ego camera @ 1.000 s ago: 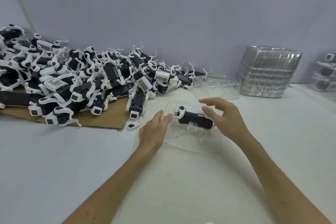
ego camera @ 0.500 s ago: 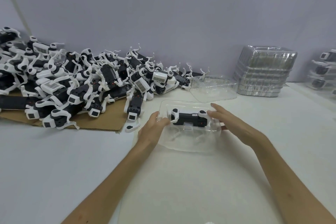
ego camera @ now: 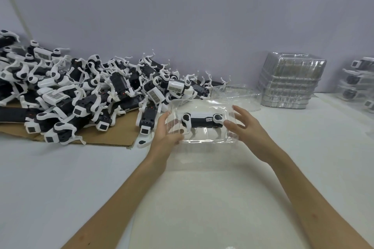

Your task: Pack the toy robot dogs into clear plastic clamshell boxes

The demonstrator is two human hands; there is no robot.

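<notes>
Step in hand: closing one clamshell box (ego camera: 202,107) round one toy robot dog (ego camera: 202,121).

The dog lies on its side inside the clear box, lengthwise across the view, and is seen through the plastic. The box is held between the two hands over the near part of the counter (ego camera: 202,198), its face tipped toward the camera. Whether its lower edge touches the counter cannot be told.

Left hand (ego camera: 165,137): grips the left end of the box, thumb on the front and fingers curled behind.

Right hand (ego camera: 245,127): holds the right end, thumb pressed on the front near the dog and fingers spread behind the edge.

Whether the lid is fully snapped shut cannot be told, since the plastic glares.

Surroundings: a large pile of unpacked dogs (ego camera: 81,95) on a cardboard sheet (ego camera: 113,137) to the left. An open empty clamshell (ego camera: 238,95) stands just behind the held box. A stack of empty clamshells (ego camera: 291,81) and packed boxes (ego camera: 358,83) stand to the right.

Judgement: the task is early, with most dogs unpacked. The next move calls for even pressure along the rim until the halves lock, with the dog's thin legs kept clear of the seam.
</notes>
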